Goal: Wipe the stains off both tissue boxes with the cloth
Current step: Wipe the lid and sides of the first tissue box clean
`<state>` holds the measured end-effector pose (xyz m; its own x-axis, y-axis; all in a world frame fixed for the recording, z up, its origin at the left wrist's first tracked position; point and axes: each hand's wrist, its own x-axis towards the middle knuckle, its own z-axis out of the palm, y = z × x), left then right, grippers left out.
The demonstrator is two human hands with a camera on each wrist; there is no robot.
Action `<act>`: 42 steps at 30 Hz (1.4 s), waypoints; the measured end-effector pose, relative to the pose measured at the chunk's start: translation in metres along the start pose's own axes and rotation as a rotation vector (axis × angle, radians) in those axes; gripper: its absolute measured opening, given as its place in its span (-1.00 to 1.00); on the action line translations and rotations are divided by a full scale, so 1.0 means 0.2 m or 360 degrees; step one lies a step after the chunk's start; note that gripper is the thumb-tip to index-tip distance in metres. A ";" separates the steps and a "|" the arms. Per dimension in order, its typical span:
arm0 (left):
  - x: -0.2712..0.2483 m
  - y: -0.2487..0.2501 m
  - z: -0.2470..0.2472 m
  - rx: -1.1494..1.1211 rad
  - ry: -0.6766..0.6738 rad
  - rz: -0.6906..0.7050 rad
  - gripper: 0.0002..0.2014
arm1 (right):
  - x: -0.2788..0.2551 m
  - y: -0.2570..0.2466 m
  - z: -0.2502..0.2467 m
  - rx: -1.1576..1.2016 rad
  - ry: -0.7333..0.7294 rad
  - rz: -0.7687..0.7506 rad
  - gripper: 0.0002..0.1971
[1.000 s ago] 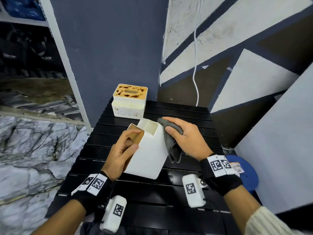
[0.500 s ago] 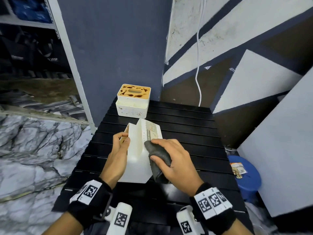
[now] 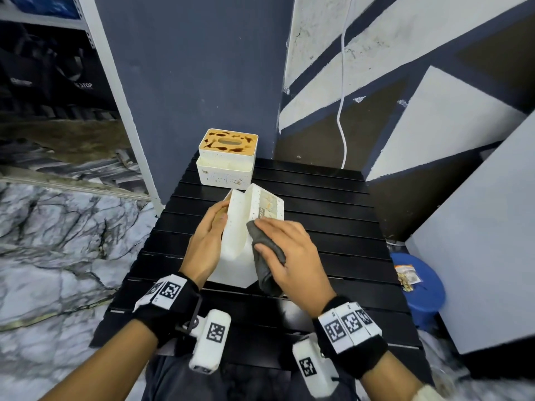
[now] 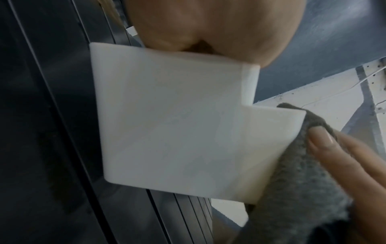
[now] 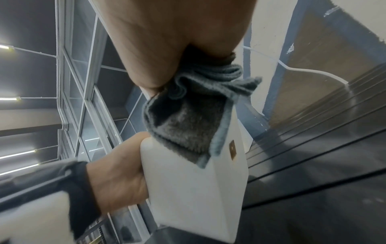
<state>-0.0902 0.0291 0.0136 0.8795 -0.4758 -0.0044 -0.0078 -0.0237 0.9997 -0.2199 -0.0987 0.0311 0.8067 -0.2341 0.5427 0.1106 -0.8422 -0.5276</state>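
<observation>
A white tissue box (image 3: 235, 227) stands tipped on edge on the black slatted table (image 3: 318, 215), its speckled, stained side turned up. My left hand (image 3: 206, 241) grips its left side. My right hand (image 3: 292, 256) holds a grey cloth (image 3: 265, 256) and presses it against the box's right face. The left wrist view shows the box's plain white face (image 4: 177, 123) with the cloth (image 4: 292, 189) at its edge. In the right wrist view the cloth (image 5: 188, 118) bunches under my palm on the box (image 5: 198, 198). A second tissue box (image 3: 227, 160) with a brown-stained lid stands at the table's back.
A blue stool (image 3: 417, 287) with snack packets stands right of the table, beside a white panel (image 3: 477, 227). A white cable (image 3: 343, 96) hangs down the painted wall. A metal shelf frame (image 3: 115, 82) and marble floor lie to the left.
The box has been turned from its plain face to its speckled side. My right hand has slid the cloth from the box's far end down its right face towards me.
</observation>
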 end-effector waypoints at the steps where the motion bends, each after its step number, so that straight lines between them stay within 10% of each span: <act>1: 0.01 0.01 0.01 0.0001 -0.0010 0.0010 -0.73 | 0.04 0.01 0.00 -0.0003 -0.0017 0.0025 -0.61; 42: 0.10 -0.02 0.01 0.0015 -0.0120 0.0029 -0.73 | 0.10 0.03 -0.02 0.0079 0.0003 0.0158 -0.63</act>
<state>-0.0743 0.0180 0.0097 0.8409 -0.5411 0.0115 -0.0281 -0.0224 0.9994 -0.2046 -0.1096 0.0417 0.8141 -0.3163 0.4871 0.0586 -0.7897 -0.6107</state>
